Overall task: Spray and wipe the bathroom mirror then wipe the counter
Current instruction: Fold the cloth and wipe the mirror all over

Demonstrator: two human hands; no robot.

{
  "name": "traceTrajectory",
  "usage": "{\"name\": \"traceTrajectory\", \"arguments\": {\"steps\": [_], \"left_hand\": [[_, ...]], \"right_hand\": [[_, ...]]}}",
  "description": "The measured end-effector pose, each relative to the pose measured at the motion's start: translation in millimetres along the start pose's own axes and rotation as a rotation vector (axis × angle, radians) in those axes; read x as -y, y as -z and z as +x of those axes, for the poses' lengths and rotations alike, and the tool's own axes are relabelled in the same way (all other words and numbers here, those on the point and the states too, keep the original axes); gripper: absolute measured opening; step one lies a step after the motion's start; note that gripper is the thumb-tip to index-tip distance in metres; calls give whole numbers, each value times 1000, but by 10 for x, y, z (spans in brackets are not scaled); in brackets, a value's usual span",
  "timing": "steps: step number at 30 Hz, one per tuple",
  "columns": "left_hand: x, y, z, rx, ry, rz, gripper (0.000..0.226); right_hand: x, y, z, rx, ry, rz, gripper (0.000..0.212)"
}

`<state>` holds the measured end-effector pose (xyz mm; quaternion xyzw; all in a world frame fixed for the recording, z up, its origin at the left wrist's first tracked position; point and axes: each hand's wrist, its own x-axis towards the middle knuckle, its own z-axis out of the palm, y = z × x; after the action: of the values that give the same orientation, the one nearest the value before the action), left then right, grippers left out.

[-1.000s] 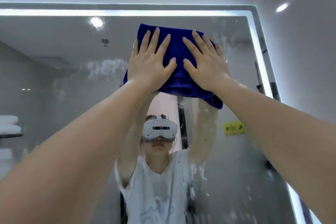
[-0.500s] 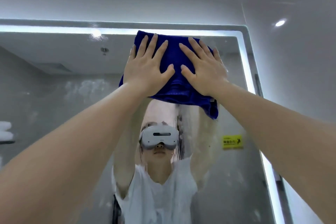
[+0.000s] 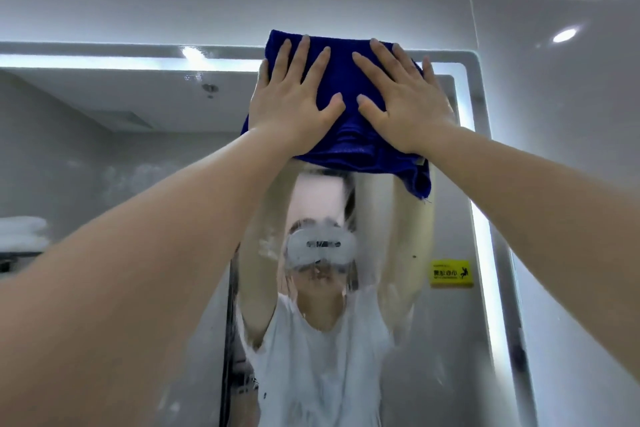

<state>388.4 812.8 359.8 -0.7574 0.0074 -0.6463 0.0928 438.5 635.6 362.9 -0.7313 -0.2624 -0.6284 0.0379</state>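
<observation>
Head view: your left hand (image 3: 294, 104) and right hand (image 3: 401, 104) are both flat, fingers spread, palms pressing the blue cloth (image 3: 346, 146) against the mirror (image 3: 121, 156). Hands sit side by side, thumbs nearly touching. Cloth sits at the mirror's top edge, its upper hem overlapping the lit frame strip (image 3: 104, 62); one lower corner hangs loose under your right wrist. Wet streaks and foam smears cover the glass below the cloth. Yellow sticker (image 3: 452, 273) shows at right, well below the cloth.

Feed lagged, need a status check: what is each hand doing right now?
Left hand: open, flat, pressing the blue cloth on the mirror.
Right hand: open, flat on the same cloth.
</observation>
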Motion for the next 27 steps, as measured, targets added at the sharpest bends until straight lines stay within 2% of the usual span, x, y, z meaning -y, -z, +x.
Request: {"name": "traceTrajectory", "arguments": {"steps": [4,12,20,27], "left_hand": [[-56,-32,-175,-14,28,-18,65],[-287,-165,-1031,-5,2,-7,66],[-335,-187,-1106,1,2,-9,66],[-268,-193,-1013,6,-72,-11,69]], "right_hand": [[61,-37,-122,-14,-19,18,59],[191,-183,-1063,32,-3,23,60],[172,-262,-1146,9,-19,3,64],[159,-257,-1136,-3,-22,19,65]]}}
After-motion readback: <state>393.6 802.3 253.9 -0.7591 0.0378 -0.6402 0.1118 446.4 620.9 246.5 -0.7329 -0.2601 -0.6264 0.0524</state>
